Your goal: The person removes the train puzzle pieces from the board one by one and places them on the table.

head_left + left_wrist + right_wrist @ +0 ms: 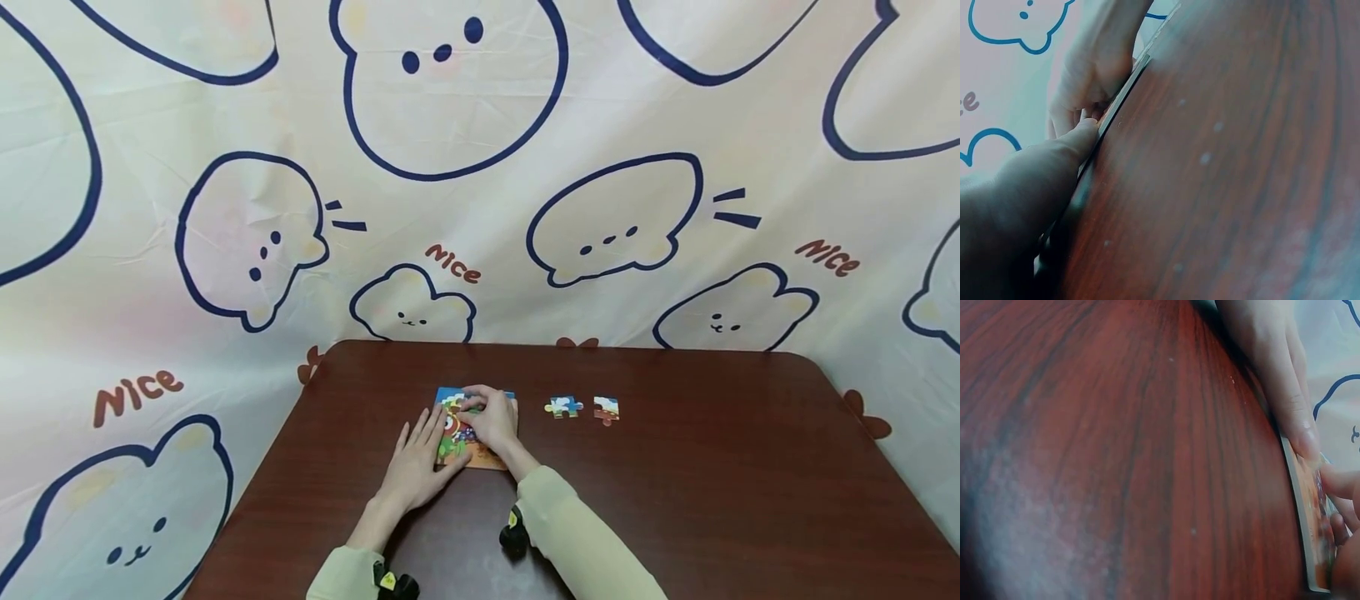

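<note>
A colourful jigsaw puzzle [487,460] in a flat tray lies on the table, with a blue top edge and an orange-brown lower part. My left hand [414,465] rests along its left side, fingers straight and thumb on the lower edge. Over its upper right part, my right hand [491,423] has bent fingers with thumb and forefinger close together; whether a piece is between them is hidden. In the right wrist view the puzzle [1310,506] appears edge-on under both hands. Two loose puzzle pieces, one blue and green [563,407], one brown and white [606,409], lie to the right.
The dark brown wooden table [712,483] extends to both sides and behind the puzzle. A pale curtain [450,217] with bear drawings hangs behind its back edge. Black wrist devices [514,535] sit at both light green sleeves [592,533].
</note>
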Tool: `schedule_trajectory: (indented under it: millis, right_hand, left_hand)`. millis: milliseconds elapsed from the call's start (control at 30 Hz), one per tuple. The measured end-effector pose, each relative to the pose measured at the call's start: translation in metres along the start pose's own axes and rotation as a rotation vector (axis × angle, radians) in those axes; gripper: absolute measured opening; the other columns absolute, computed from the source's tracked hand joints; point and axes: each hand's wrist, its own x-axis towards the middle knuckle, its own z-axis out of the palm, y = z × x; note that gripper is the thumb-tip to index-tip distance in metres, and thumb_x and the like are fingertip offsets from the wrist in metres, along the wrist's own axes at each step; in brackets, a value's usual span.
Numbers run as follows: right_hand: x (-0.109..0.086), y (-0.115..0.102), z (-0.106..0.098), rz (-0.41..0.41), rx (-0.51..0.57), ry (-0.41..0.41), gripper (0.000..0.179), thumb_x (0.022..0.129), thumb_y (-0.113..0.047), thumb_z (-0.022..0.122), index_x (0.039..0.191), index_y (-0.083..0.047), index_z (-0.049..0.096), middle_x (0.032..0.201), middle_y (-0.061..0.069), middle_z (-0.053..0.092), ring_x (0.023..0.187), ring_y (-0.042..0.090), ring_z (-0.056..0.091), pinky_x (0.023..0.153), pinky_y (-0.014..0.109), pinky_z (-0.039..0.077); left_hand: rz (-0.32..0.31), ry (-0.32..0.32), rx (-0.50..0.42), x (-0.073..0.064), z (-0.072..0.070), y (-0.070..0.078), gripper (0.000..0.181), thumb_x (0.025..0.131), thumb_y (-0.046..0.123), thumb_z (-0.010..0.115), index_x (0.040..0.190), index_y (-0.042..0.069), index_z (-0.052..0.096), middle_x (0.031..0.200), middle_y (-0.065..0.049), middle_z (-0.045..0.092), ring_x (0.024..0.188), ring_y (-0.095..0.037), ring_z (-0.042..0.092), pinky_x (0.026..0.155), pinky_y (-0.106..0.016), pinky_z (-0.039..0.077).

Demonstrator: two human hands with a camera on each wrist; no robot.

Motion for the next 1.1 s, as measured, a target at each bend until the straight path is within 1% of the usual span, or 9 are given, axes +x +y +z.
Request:
schedule_trajectory:
  millis: [200, 333, 467, 533, 600, 633, 700, 800, 1100]
  right_hand:
    - [0.0, 0.0, 0.003, -0.006, -0.018, 0.023, 0.032, 0.094, -0.016, 0.09, 0.125, -0.014, 0.082, 0.092, -0.001, 0.087, 0.118, 0.029, 0.076, 0.119, 0.054, 0.038]
    - [0.0, -0.001, 0.003, -0.018, -0.005, 0.039, 0.033, 0.093, -0.016, 0.09, 0.125, -0.011, 0.081, 0.093, 0.002, 0.087, 0.107, 0.029, 0.079, 0.115, 0.055, 0.039]
    - [0.003, -0.001, -0.002, -0.025, 0.068, 0.022, 0.034, 0.095, -0.014, 0.088, 0.126, -0.007, 0.079, 0.098, 0.007, 0.087, 0.096, 0.027, 0.081, 0.12, 0.057, 0.044]
    - [0.004, -0.001, -0.007, -0.02, 0.126, -0.003, 0.034, 0.095, -0.012, 0.087, 0.127, -0.005, 0.078, 0.102, 0.01, 0.086, 0.096, 0.027, 0.082, 0.115, 0.054, 0.054]
    - [0.006, -0.002, -0.015, -0.011, 0.182, -0.032, 0.033, 0.096, -0.011, 0.086, 0.128, -0.004, 0.078, 0.105, 0.013, 0.086, 0.098, 0.029, 0.081, 0.101, 0.049, 0.064]
    - [0.006, -0.002, -0.02, -0.014, 0.205, -0.045, 0.033, 0.096, -0.01, 0.086, 0.128, -0.003, 0.077, 0.105, 0.015, 0.085, 0.098, 0.03, 0.081, 0.092, 0.046, 0.067]
    - [0.008, -0.002, -0.03, -0.014, 0.233, -0.071, 0.033, 0.097, -0.009, 0.085, 0.128, -0.003, 0.077, 0.107, 0.017, 0.085, 0.097, 0.029, 0.08, 0.088, 0.039, 0.067]
    - [0.01, 0.0, -0.043, -0.021, 0.245, -0.091, 0.032, 0.097, -0.01, 0.085, 0.128, -0.004, 0.078, 0.108, 0.017, 0.085, 0.097, 0.027, 0.079, 0.087, 0.034, 0.066]
    - [0.01, 0.014, -0.074, -0.034, 0.205, -0.138, 0.032, 0.097, -0.009, 0.084, 0.129, -0.005, 0.078, 0.112, 0.017, 0.084, 0.098, 0.027, 0.079, 0.09, 0.041, 0.066]
  left_hand:
    - [-0.007, -0.009, 0.005, 0.001, 0.0, -0.001, 0.096, 0.105, 0.066, 0.06, 0.175, 0.008, 0.03, 0.184, -0.011, 0.026, 0.173, -0.038, 0.02, 0.139, -0.068, 0.013]
    - [-0.002, 0.002, -0.002, 0.002, 0.0, -0.001, 0.097, 0.104, 0.066, 0.061, 0.174, 0.005, 0.03, 0.183, -0.013, 0.028, 0.172, -0.039, 0.022, 0.138, -0.068, 0.013]
    - [-0.004, 0.0, 0.005, 0.003, 0.001, -0.002, 0.098, 0.104, 0.066, 0.061, 0.173, 0.004, 0.031, 0.183, -0.015, 0.029, 0.172, -0.039, 0.023, 0.138, -0.067, 0.015]
    - [-0.012, -0.012, 0.013, 0.004, 0.0, -0.002, 0.098, 0.104, 0.067, 0.061, 0.174, 0.005, 0.03, 0.183, -0.014, 0.027, 0.172, -0.037, 0.022, 0.139, -0.066, 0.015]
    - [-0.021, -0.019, 0.019, 0.003, -0.001, -0.002, 0.098, 0.104, 0.067, 0.061, 0.174, 0.005, 0.03, 0.184, -0.014, 0.026, 0.173, -0.036, 0.021, 0.139, -0.065, 0.015]
    - [-0.025, -0.022, 0.019, 0.004, -0.001, -0.002, 0.098, 0.104, 0.067, 0.061, 0.174, 0.006, 0.029, 0.184, -0.013, 0.025, 0.173, -0.035, 0.021, 0.14, -0.064, 0.015]
    - [-0.027, -0.02, 0.016, 0.004, -0.002, -0.002, 0.098, 0.104, 0.066, 0.062, 0.174, 0.005, 0.03, 0.184, -0.014, 0.026, 0.173, -0.036, 0.021, 0.139, -0.065, 0.015]
    - [-0.03, -0.018, 0.006, 0.004, -0.002, -0.001, 0.098, 0.104, 0.065, 0.063, 0.174, 0.005, 0.03, 0.184, -0.014, 0.026, 0.173, -0.037, 0.021, 0.139, -0.066, 0.015]
    - [-0.029, -0.016, -0.005, 0.004, -0.002, 0.0, 0.099, 0.104, 0.065, 0.064, 0.175, 0.006, 0.028, 0.184, -0.014, 0.025, 0.173, -0.037, 0.02, 0.14, -0.066, 0.014]
